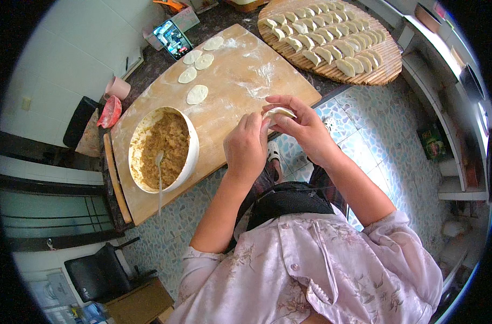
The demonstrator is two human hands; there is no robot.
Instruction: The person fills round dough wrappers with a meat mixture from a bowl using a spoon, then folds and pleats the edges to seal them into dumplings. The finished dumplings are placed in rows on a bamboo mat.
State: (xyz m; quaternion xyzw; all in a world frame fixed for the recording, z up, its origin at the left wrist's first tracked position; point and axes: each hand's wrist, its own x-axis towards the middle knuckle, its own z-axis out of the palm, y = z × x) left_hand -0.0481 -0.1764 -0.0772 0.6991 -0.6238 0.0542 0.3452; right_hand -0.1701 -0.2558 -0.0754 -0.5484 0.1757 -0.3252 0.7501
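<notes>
Between my two hands is a folded dumpling (281,112), held just above the front edge of a floured wooden board (233,109). The fingers of my left hand (248,141) pinch its left end. My right hand (304,125) grips the other end, thumb in front and fingers behind. Several round dough wrappers (197,94) lie flat on the board, farther back and to the left. A white bowl (192,150) of brown minced filling (169,133) stands on the board left of my hands. A metal spoon (160,174) rests in it, its handle over the rim.
At the back right, a round slatted tray (375,77) bears rows of folded dumplings (327,34). A phone (173,39) leans against a box behind the board. A rolling pin (117,178) lies along the left edge, near a red bowl (109,112) and a pink mug (118,88).
</notes>
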